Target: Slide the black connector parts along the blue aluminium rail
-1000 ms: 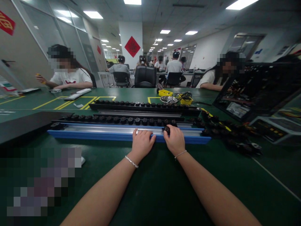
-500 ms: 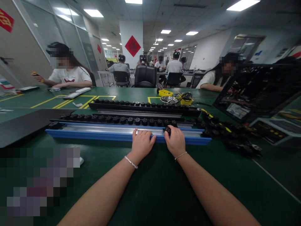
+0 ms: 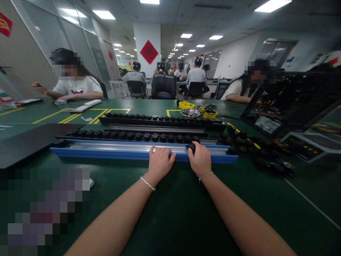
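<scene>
A long blue rail [image 3: 93, 154] with a silvery channel lies crosswise on the green table. My left hand [image 3: 160, 161] is closed over the rail's near edge near its middle, fingertips in the channel. To its right, my right hand [image 3: 200, 158] grips a small round black part [image 3: 191, 146] between thumb and fingers, at the channel. Just behind the rail runs a row of black round parts [image 3: 146, 136] on a dark strip. Another black rail with similar parts [image 3: 160, 120] lies farther back.
Black linked parts [image 3: 253, 151] are heaped to the right, beside a grey box [image 3: 314, 145] and an open black case [image 3: 293, 103]. Yellow trays [image 3: 186, 105] and a metal dish [image 3: 190, 113] stand behind. A dark panel [image 3: 34, 142] lies left. People sit across the table.
My right hand has shifted slightly to the right with the black part in its grip. My left hand stays on the blue rail. The view has moved slightly.
</scene>
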Demonstrator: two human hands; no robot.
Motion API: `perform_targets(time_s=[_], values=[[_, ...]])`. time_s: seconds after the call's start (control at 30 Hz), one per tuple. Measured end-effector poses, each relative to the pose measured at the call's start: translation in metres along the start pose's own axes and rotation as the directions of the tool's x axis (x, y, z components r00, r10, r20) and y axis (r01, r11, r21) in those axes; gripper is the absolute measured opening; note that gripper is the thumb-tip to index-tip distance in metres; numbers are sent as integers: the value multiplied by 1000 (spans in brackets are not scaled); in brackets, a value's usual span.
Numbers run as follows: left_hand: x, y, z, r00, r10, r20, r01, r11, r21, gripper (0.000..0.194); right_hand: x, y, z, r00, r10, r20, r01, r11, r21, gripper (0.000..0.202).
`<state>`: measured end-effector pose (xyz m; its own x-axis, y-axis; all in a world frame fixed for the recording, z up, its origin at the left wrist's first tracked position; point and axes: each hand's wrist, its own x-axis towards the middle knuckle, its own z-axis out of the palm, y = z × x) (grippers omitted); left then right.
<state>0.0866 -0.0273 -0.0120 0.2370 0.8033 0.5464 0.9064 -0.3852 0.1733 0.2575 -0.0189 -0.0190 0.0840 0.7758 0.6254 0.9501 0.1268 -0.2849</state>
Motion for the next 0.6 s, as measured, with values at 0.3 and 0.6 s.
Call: perform_targets(time_s=[0.3,0.6], values=[[0,-1,0,1000,1,9,-1,1000,1,32,-1,3,0,1000,18,-9,-18,1000,-13,35],[0,0,-3,999,-9,31,9,1000,-16,32,-1,4,-1,999,28,-36,-28,1000,2,34]])
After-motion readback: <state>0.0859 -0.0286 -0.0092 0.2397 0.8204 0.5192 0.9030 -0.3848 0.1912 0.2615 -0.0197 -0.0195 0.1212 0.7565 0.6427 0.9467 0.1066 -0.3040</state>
